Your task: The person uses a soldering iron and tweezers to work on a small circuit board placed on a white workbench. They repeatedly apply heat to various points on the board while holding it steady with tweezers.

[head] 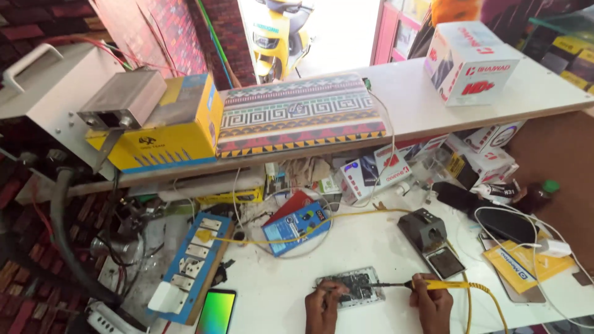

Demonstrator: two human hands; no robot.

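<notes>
An opened phone with its circuit board exposed [356, 287] lies on the white worktable [291, 291] near the front edge. My left hand [323, 306] rests on the phone's left end, fingers pinched on something thin that is too small to make out. My right hand [433, 303] grips a yellow-handled soldering iron [433, 285], its dark tip pointing left onto the board. The iron's yellow cable runs off to the right and down.
A dark soldering stand [430, 240] sits right of the phone. A blue power strip [192, 263] and a lit phone [216, 312] lie at left. A blue tool card [296, 226], boxes, a yellow box [179, 127] and a patterned laptop [300, 114] on the shelf.
</notes>
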